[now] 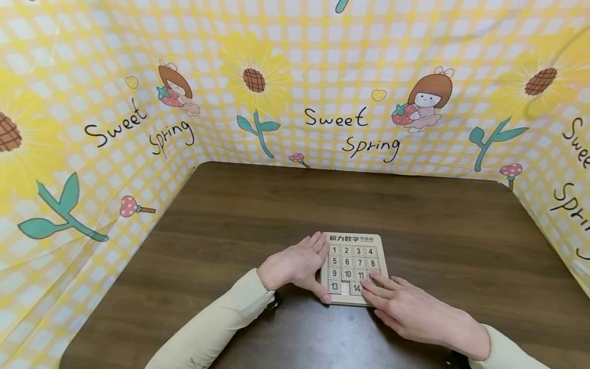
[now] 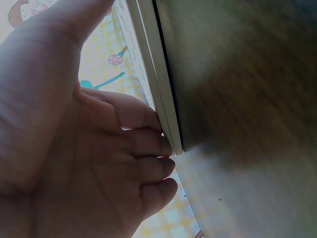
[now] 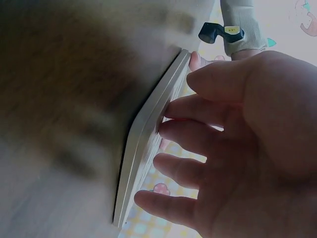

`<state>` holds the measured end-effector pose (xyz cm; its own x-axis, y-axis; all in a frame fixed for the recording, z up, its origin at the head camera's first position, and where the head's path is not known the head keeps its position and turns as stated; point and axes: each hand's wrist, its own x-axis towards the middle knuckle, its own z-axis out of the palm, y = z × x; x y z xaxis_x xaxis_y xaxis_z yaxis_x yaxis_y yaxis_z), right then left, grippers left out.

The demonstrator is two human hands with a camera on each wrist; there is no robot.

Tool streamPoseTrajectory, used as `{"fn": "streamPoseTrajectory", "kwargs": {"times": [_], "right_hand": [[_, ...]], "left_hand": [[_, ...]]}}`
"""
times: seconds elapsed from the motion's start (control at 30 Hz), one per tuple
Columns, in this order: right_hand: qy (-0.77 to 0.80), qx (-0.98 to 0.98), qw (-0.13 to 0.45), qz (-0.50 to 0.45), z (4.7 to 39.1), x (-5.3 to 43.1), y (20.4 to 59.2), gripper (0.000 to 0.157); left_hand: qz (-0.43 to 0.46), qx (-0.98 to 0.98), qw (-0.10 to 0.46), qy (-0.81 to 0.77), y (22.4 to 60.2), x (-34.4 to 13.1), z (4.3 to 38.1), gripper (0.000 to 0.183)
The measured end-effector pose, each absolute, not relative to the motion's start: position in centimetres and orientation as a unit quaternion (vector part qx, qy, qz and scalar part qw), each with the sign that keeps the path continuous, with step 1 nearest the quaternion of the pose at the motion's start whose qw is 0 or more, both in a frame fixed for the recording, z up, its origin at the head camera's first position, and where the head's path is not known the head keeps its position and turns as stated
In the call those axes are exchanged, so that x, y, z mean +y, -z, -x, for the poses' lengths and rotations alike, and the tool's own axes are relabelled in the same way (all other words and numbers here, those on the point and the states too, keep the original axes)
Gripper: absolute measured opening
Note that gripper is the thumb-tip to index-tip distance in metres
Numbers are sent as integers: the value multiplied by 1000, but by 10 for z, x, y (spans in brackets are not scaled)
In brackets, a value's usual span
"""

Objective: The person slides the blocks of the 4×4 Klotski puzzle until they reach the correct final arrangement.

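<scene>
A wooden number sliding puzzle (image 1: 355, 239) lies flat on the table, tiles 1 to 11 and 13 readable in order. In its bottom row a bare gap (image 1: 345, 289) sits between 13 and tile 14 (image 1: 355, 288). My left hand (image 1: 299, 264) lies along the puzzle's left side, thumb at the lower left corner; the left wrist view shows its fingertips against the edge. My right hand (image 1: 405, 310) reaches over the lower right, outstretched fingers touching the tiles beside 11 and 14. Those fingers cover the right end of the lower two rows.
The dark wooden table (image 1: 258, 205) stretches out around the puzzle. Behind it and along both sides hangs a yellow checked cloth (image 1: 286, 195) with flowers, cartoon figures and lettering. A dark wrist strap with a small device (image 3: 223, 32) shows on the left wrist.
</scene>
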<state>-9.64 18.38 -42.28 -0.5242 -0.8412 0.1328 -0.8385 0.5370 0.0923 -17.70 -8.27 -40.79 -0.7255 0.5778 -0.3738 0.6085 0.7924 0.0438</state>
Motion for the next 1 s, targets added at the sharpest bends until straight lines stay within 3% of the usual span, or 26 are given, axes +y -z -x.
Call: {"fn": "streamPoseTrajectory", "kwargs": {"times": [0.7, 1.0], "right_hand": [[20, -872, 87, -481, 95, 178, 418, 47], [-4, -891, 46, -451, 90, 201, 415, 45]], "left_hand": [[-323, 927, 183, 44, 409, -83, 176, 129], [-321, 928, 182, 45, 408, -85, 175, 128]]}}
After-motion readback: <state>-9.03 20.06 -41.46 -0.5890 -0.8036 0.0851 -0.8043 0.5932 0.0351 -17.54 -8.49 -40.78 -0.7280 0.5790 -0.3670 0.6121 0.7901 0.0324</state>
